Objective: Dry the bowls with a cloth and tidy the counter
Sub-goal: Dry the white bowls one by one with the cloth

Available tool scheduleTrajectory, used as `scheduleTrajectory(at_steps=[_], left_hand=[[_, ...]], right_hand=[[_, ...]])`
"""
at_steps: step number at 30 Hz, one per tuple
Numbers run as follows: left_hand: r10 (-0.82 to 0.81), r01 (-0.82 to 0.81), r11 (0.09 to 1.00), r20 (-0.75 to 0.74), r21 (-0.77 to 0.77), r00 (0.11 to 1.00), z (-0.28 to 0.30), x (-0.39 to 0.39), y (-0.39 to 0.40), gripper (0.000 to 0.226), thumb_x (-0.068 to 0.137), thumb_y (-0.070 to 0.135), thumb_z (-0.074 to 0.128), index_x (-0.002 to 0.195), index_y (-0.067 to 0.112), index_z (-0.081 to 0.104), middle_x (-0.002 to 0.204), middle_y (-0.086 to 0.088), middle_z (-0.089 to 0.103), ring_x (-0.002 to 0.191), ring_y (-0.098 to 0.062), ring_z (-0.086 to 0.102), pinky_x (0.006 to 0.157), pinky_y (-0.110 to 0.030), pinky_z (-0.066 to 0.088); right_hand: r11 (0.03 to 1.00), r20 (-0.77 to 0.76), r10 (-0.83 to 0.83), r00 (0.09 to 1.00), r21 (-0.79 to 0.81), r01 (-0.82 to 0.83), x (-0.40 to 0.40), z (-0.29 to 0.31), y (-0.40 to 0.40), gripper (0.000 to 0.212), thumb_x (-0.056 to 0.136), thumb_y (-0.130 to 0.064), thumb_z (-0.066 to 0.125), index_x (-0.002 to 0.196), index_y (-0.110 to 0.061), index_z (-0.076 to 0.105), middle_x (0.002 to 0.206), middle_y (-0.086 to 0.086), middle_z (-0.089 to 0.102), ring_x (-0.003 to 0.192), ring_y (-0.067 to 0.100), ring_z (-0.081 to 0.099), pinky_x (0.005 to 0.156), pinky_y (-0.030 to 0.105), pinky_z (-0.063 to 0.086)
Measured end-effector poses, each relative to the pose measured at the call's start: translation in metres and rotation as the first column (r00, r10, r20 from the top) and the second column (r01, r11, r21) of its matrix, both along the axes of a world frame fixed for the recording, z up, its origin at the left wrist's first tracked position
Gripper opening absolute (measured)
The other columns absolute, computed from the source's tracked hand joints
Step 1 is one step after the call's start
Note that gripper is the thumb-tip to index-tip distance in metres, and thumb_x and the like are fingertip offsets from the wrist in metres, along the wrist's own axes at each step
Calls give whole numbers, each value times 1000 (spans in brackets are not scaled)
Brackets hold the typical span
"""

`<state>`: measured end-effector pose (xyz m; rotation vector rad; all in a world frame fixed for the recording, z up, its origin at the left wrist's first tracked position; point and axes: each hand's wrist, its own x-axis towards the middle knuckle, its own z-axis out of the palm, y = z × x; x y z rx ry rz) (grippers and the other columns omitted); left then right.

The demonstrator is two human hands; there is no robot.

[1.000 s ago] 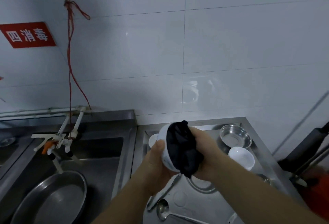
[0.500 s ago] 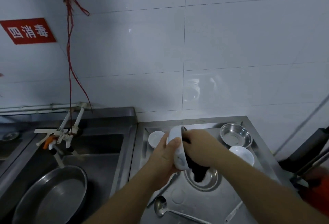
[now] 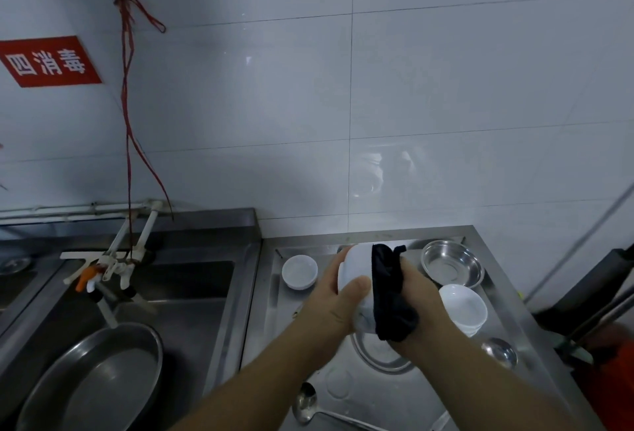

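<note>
Bowl held on its side above the counter, cloth pressed against its mouth.

The left hand (image 3: pixel 334 307) grips the white bowl (image 3: pixel 356 290) from the left, thumb curled over the near wall, so the mouth faces right, toward the right hand (image 3: pixel 420 303). That hand, fingers curled, holds the black cloth (image 3: pixel 389 297) against the rim; whether the cloth reaches inside cannot be told. Wiping probably turns on this sideways axis. More white bowls (image 3: pixel 463 309) sit stacked just right, a small dish (image 3: pixel 299 272) left, on the steel counter (image 3: pixel 394 393).
</note>
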<state>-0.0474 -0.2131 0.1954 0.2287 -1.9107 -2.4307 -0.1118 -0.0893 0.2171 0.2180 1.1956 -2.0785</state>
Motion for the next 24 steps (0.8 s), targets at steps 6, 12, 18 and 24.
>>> scheduleTrajectory(at_steps=[6,12,18,24], left_hand=[[-6,-7,954,-40,-299,999,11,-11,-6,83,70,63,75,145,44,43,136,4,56,124,-24,61,100,-40,61],[-177,183,858,60,-480,982,5,-11,-32,78,79,49,80,137,71,33,128,26,45,115,-17,57,73,-17,60],[-230,232,819,70,-524,971,3,-14,-42,88,81,60,79,149,68,24,143,22,45,120,-17,60,76,-22,62],[12,-63,991,399,115,917,-14,-3,-37,73,108,65,26,126,13,74,117,-17,74,104,-30,70,89,-40,60]], right_hand=[[914,-483,108,869,392,105,-6,1,1,24,95,-37,56,83,-33,76,81,-4,78,71,13,76,58,32,62],[960,-61,222,973,186,-207,-15,8,17,47,93,-43,54,103,-1,73,90,13,73,71,28,73,56,36,57],[981,-52,173,984,97,-167,-3,8,11,61,88,-47,78,132,-7,67,119,26,75,105,44,76,72,44,64],[996,-87,66,994,-51,-71,-5,9,11,62,90,-71,64,121,-20,80,128,17,74,104,31,71,84,41,60]])
